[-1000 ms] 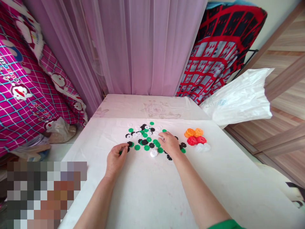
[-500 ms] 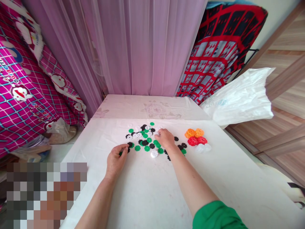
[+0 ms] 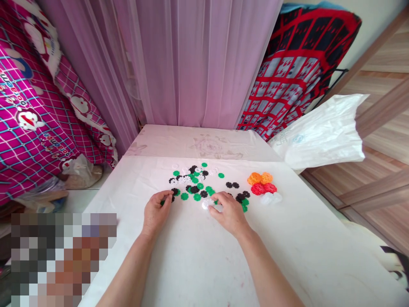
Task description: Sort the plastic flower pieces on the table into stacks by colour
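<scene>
My left hand [image 3: 157, 211] rests at the left edge of a spread of small notched plastic discs, its thumb and fingers closed together. A black disc [image 3: 174, 192] lies by its fingertips, and a bit of green shows between the fingers; what they hold is hidden. My right hand [image 3: 230, 212] is at the near side of the spread, thumb and index finger closing on a white disc [image 3: 206, 204]. Green discs [image 3: 184, 196], black discs [image 3: 194, 189] and white discs [image 3: 182, 179] lie mixed beyond both hands, some overlapping.
Right of the spread sit orange discs [image 3: 255, 178], red discs [image 3: 263, 188] and a whitish heap [image 3: 271, 198]. A white plastic bag [image 3: 322, 134] stands at the table's right edge. The white-covered table [image 3: 198, 264] meets a purple curtain [image 3: 198, 64] behind.
My right hand has come back toward me from the far white discs to the near white one, uncovering a green disc and black discs. My left hand has stayed almost still.
</scene>
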Tool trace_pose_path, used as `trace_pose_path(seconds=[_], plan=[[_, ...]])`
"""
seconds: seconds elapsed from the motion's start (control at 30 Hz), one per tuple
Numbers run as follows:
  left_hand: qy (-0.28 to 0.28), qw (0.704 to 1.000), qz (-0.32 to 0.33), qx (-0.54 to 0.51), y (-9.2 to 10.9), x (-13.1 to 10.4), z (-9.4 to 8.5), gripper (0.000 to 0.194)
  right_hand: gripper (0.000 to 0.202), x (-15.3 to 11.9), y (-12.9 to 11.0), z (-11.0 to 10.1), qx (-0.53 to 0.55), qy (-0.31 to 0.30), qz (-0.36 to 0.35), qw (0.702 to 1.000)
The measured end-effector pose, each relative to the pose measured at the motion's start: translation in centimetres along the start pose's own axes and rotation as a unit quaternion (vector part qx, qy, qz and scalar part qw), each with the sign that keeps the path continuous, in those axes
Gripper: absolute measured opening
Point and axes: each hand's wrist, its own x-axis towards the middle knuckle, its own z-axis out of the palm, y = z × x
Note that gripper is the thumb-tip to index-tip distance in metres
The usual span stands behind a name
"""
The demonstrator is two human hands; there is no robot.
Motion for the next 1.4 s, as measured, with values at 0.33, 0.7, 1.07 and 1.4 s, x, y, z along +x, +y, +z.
trace_pose_path(seconds=[0.33, 0.7, 1.07, 1.4], plan=[[0.003, 1.000, 0.006, -0.006, -0.1, 0.0, 0.1, 0.035, 0.012, 0.2, -0.4, 0.6, -0.074, -0.007, -0.021, 0.997], [0.007, 1.000, 0.001, -0.002, 0.0, -0.1, 0.0, 0.033, 0.016, 0.3, 0.2, 0.4, -0.034, -0.001, -0.011, 0.999], [0.000, 1.000, 0.002, -0.015, -0.3, -0.1, 0.0, 0.035, 0.023, 5.7, 3.7, 0.5, -0.097, -0.001, 0.076, 0.992], [0.005, 1.000, -0.006, -0.021, 0.0, -0.1, 0.0, 0.034, 0.048, 12.4, 4.6, 2.2, -0.162, -0.076, 0.061, 0.982]])
